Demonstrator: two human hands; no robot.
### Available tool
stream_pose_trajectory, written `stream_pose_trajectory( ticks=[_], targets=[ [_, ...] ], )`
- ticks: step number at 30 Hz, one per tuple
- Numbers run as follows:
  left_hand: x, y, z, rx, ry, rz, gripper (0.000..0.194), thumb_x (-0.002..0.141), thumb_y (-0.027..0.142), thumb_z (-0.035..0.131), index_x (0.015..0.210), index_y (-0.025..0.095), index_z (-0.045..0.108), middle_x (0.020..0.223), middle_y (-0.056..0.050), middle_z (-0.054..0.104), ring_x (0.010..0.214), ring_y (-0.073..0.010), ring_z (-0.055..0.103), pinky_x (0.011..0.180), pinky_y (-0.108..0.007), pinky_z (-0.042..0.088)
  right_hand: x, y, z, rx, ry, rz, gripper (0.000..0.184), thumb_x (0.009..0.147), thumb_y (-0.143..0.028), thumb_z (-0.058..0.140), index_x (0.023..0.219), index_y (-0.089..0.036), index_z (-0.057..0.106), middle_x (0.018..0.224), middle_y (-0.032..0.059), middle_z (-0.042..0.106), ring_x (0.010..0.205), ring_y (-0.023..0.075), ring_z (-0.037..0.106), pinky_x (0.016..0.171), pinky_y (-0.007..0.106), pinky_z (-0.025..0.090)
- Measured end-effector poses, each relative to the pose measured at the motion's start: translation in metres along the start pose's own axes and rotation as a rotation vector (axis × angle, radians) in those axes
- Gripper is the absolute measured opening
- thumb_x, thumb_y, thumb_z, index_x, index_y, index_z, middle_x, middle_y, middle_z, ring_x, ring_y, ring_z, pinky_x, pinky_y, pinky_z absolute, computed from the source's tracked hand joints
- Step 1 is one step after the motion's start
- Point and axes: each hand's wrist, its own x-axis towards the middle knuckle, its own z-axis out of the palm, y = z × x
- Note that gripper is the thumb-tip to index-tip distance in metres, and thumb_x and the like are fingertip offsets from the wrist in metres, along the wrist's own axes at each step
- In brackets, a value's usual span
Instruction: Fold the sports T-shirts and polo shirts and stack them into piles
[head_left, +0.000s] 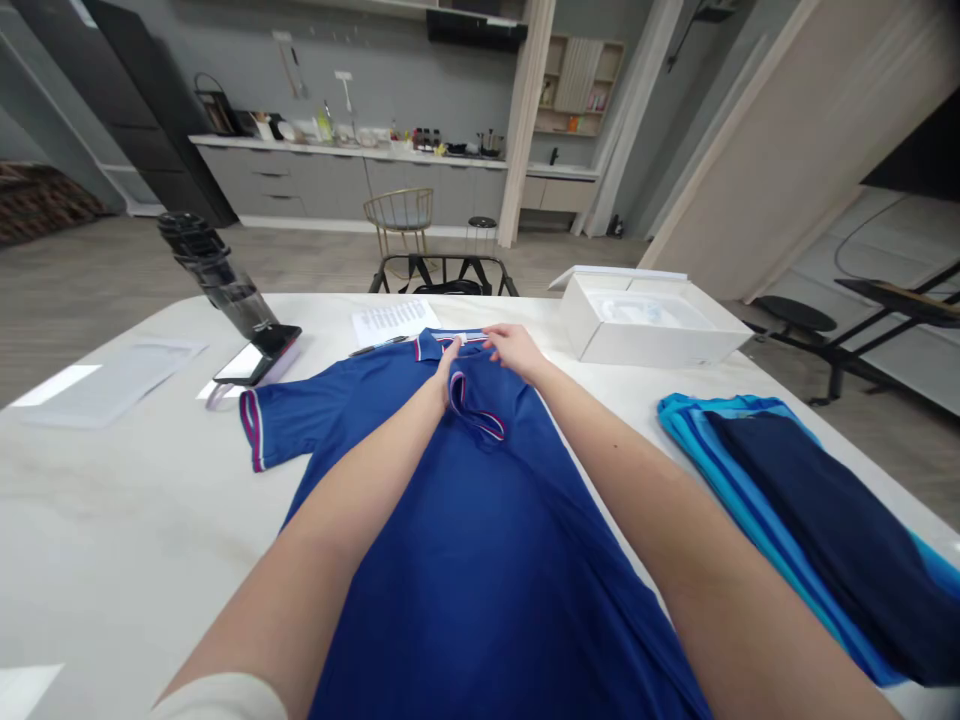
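Note:
A dark blue polo shirt (pixel 465 560) lies spread on the table, its collar at the far end. The collar and sleeve cuffs carry white and reddish stripes. One sleeve stretches out to the left; the other is folded inward, its cuff on the chest. My left hand (pixel 447 368) is at the collar beside that cuff, closed on the fabric near the neck label, its fingers partly hidden. Just to its right, my right hand (pixel 516 350) has bent fingers gripping the collar's right edge.
Folded blue and navy garments (pixel 810 500) are stacked at the right. Behind them stands an open white box (pixel 652 320). A phone (pixel 259 357), a dark transparent bottle-like object (pixel 217 275) and papers (pixel 112 385) are at left. A printed sheet (pixel 390 318) lies beyond the collar, on the white table (pixel 150 540).

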Motion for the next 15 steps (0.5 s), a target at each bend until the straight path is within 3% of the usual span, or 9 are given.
stream_pose_trajectory(
  ticks=[2,4,6,8,11,15],
  targets=[
    [-0.021,-0.003,-0.018,-0.058,-0.026,-0.093,0.078,0.089,0.081,0.032,0.106,0.015,0.070,0.088,-0.016,0.075,0.095,-0.0327,0.072,0.087,-0.047,0.059,0.006,0.026,-0.002,-0.325,0.149,-0.070,0.037,0.097,-0.012,0.042,0.124,-0.016,0.068,0.121,0.0135,0.067,0.109,0.0242,0.063,0.096,0.034,0.051],
    [-0.035,-0.006,-0.026,-0.026,0.007,-0.158,0.071,0.085,0.079,0.046,0.101,0.015,0.072,0.091,-0.016,0.075,0.097,-0.0332,0.071,0.087,-0.045,0.059,0.010,0.055,-0.006,-0.575,0.122,-0.052,0.050,0.092,-0.012,0.046,0.138,-0.023,0.062,0.137,0.0153,0.058,0.126,0.0327,0.053,0.104,0.048,0.047],
    [-0.042,-0.008,-0.027,0.198,0.155,-0.159,0.055,0.077,0.066,0.070,0.098,0.016,0.073,0.095,-0.016,0.076,0.099,-0.0326,0.071,0.088,-0.042,0.058,0.013,0.078,-0.008,-0.699,0.080,0.010,0.056,0.093,-0.016,0.045,0.146,-0.030,0.054,0.150,0.0139,0.046,0.135,0.0377,0.043,0.105,0.061,0.043],
    [-0.045,-0.011,-0.025,0.533,0.282,-0.148,0.041,0.070,0.045,0.082,0.097,0.015,0.073,0.098,-0.015,0.075,0.100,-0.0320,0.070,0.089,-0.040,0.056,0.018,0.094,-0.005,-0.737,0.075,0.032,0.055,0.098,-0.022,0.040,0.151,-0.035,0.047,0.157,0.0119,0.037,0.140,0.0386,0.036,0.104,0.067,0.041],
    [-0.048,-0.014,-0.023,0.874,0.239,-0.115,0.022,0.075,0.024,0.075,0.094,0.014,0.073,0.099,-0.016,0.075,0.099,-0.0324,0.070,0.089,-0.040,0.055,0.025,0.104,0.003,-0.745,0.065,-0.009,0.051,0.103,-0.036,0.038,0.155,-0.038,0.040,0.163,0.0099,0.029,0.144,0.0384,0.029,0.105,0.071,0.037],
    [-0.052,-0.007,-0.027,0.894,0.184,0.047,0.017,0.090,0.020,0.061,0.102,0.018,0.072,0.112,-0.011,0.074,0.112,-0.0277,0.066,0.100,-0.037,0.051,0.035,0.106,0.002,-0.739,0.051,-0.088,0.037,0.100,-0.039,0.047,0.133,-0.030,0.060,0.155,0.0110,0.039,0.141,0.0364,0.032,0.106,0.067,0.038]
  ],
)
